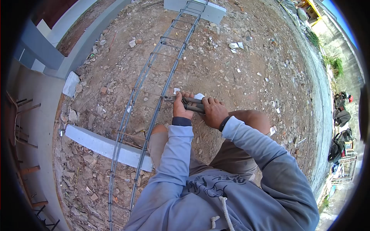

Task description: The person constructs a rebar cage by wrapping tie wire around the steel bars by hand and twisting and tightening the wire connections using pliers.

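Observation:
A pair of long-handled pincers [195, 108] lies across between my two hands, its jaws right at the near bar of a long rebar cage [178, 63]. Close behind the jaws, my left hand [182, 105] is closed around the tool, partly hiding it. My right hand [214, 111] grips the handle ends. Whether the jaws are biting on a tie wire at the bar I cannot tell. The cage is made of thin bars joined by several bent stirrups and runs from the top of the view down past my left forearm.
The cage rests on a pale block [108, 147] at the near end and another block [212, 13] at the far end. Stony, littered dirt [239, 73] lies around me. On the left are a grey kerb [86, 36] and wooden stools [29, 169]; bags [339, 145] lie far right.

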`<state>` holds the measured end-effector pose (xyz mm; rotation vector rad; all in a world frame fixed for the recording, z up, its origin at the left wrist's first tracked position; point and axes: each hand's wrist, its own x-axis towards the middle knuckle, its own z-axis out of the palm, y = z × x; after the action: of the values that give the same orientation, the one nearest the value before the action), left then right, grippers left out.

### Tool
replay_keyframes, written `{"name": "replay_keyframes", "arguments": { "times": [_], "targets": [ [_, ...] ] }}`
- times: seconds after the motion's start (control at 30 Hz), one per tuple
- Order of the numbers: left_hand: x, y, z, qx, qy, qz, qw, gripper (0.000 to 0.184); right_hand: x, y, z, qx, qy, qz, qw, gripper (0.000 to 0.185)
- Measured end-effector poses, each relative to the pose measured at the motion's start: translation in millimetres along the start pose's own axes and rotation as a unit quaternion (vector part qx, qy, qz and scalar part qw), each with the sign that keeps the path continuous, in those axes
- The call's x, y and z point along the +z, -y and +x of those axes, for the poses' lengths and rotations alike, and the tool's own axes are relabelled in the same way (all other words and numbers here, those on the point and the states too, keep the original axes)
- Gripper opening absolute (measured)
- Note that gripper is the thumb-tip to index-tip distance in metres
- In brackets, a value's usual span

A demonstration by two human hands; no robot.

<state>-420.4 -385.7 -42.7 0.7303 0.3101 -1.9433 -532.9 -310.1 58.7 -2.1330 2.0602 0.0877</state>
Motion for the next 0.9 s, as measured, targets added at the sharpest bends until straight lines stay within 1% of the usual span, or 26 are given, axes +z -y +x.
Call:
{"name": "replay_keyframes", "arguments": {
  "times": [0.07,0.1,0.13,0.17,0.2,0.23,0.27,0.3,0.33,0.37,0.4,0.43,0.5,0.53,0.57,0.6,0.63,0.67,0.77,0.8,0.83,0.9],
  "targets": [
    [8.0,-1.5,0.0,0.006,-0.027,-0.002,1.000,0.024,4.9,7.6,2.1,0.023,-0.034,-0.028,0.999,0.047],
    [4.1,-1.1,3.2,0.010,-0.004,0.007,1.000,0.024,10.2,6.8,2.1,0.032,-0.049,-0.040,0.998,0.045],
    [-3.5,-1.4,6.0,0.016,0.016,0.016,1.000,0.025,14.7,1.9,3.2,0.000,-0.073,-0.034,0.997,0.037],
    [-11.9,-3.0,7.6,0.024,0.035,0.025,0.999,0.025,16.2,-4.9,7.5,0.048,0.063,0.090,0.993,0.035],
    [-12.6,-8.4,7.8,0.001,-0.055,0.058,0.997,0.024,13.4,-10.7,16.6,0.090,0.197,0.210,0.953,0.033],
    [-10.3,-11.9,-3.0,0.022,-0.030,0.077,0.996,0.023,12.1,-14.5,23.7,0.125,0.326,0.322,0.880,0.032],
    [-10.0,-11.3,-17.6,0.045,-0.006,0.096,0.994,0.022,18.9,-23.5,24.8,0.139,0.404,0.486,0.762,0.038],
    [-13.1,-12.3,-31.0,0.069,0.017,0.117,0.991,0.021,24.0,-26.0,22.0,0.150,0.433,0.541,0.705,0.039],
    [-21.7,-17.2,-39.1,0.047,0.069,0.124,0.989,0.022,27.9,-25.7,19.9,0.159,0.458,0.592,0.644,0.040],
    [-27.3,-22.1,-41.0,0.028,0.062,0.140,0.988,0.021,31.8,-22.6,17.7,0.168,0.481,0.637,0.578,0.042],
    [-35.2,-23.8,-42.6,0.006,0.053,0.153,0.987,0.021,33.9,-16.3,11.3,0.171,0.486,0.649,0.560,0.048],
    [-40.6,-23.4,-42.6,-0.017,0.045,0.164,0.985,0.021,39.7,-7.1,6.0,0.160,0.439,0.617,0.633,0.050],
    [-53.3,-22.8,-36.1,-0.005,-0.025,0.158,0.987,0.020,57.4,10.6,-4.4,0.136,0.325,0.545,0.761,0.056],
    [-61.0,-23.4,-30.5,-0.003,-0.052,0.154,0.987,0.020,67.1,16.5,-6.2,0.120,0.243,0.487,0.830,0.067],
    [-66.4,-23.7,-22.7,0.001,-0.076,0.149,0.986,0.021,75.1,22.0,-12.2,0.095,0.147,0.416,0.892,0.065],
    [-59.5,-24.9,-24.7,0.010,-0.070,0.165,0.984,0.021,78.6,32.0,-20.4,0.069,0.049,0.338,0.937,0.063],
    [-55.9,-24.3,-29.0,0.018,-0.069,0.181,0.981,0.022,81.6,38.7,-27.9,0.044,-0.046,0.256,0.965,0.062],
    [-54.5,-23.8,-35.6,0.024,-0.069,0.197,0.978,0.022,82.5,40.5,-29.8,0.068,-0.018,0.291,0.954,0.053],
    [-41.1,-32.3,-51.5,-0.007,-0.014,0.246,0.969,0.026,101.3,33.2,-22.5,0.121,0.076,0.280,0.949,0.040],
    [-33.7,-33.8,-62.1,0.027,-0.009,0.259,0.965,0.029,105.0,28.8,-20.8,0.126,0.089,0.326,0.933,0.033],
    [-27.3,-38.9,-73.0,0.105,-0.015,0.334,0.936,0.029,94.3,30.2,-23.0,0.156,0.125,0.391,0.898,0.034],
    [-21.1,-53.3,-88.2,0.253,-0.027,0.470,0.845,0.029,73.4,29.0,-29.4,0.215,0.193,0.511,0.810,0.035]
  ]
}}
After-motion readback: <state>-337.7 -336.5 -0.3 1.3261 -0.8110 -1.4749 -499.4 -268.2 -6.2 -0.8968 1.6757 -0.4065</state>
